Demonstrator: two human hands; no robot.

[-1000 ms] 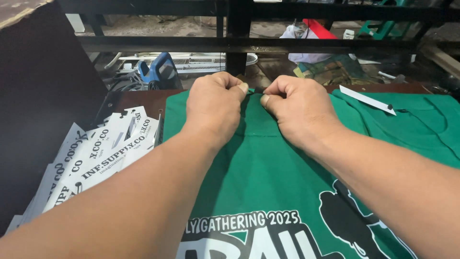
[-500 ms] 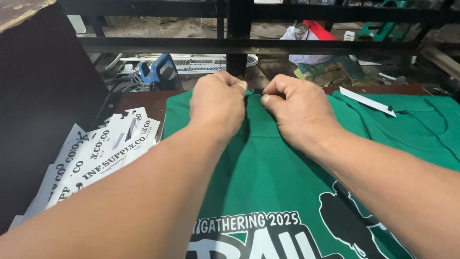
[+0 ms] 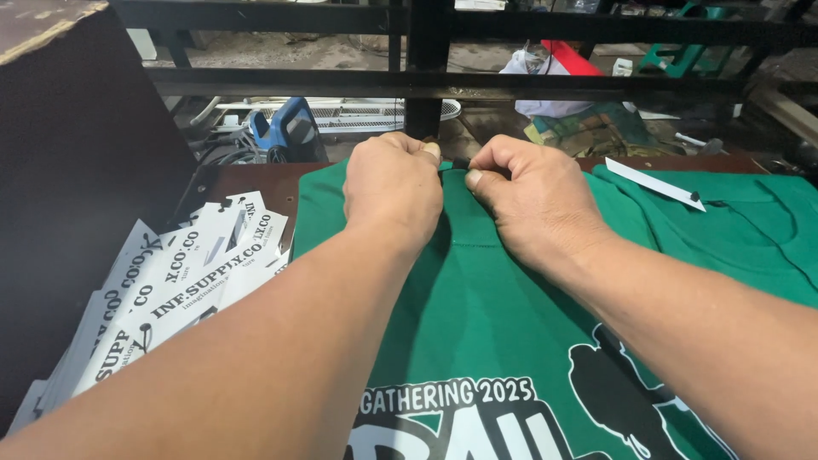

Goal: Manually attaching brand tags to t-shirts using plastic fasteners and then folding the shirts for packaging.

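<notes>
Both hands, left hand (image 3: 394, 189) and right hand (image 3: 535, 204), pinch the green shirt (image 3: 486, 298) collar, fingers closed, beside white paper tags (image 3: 162, 290).

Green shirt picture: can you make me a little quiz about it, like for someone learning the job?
1. True or false: both hands pinch the top edge of the green shirt.
2. What lies in a pile beside the left hand? A) white paper tags B) red socks C) spoons
3. Fill in: a single white tag lies on another green shirt, on the side of the ____ hand.

Key
1. True: the left hand and the right hand meet at the shirt's top edge.
2. A: the white paper tags are fanned out on the table.
3. Right: the single white tag lies there.
</notes>
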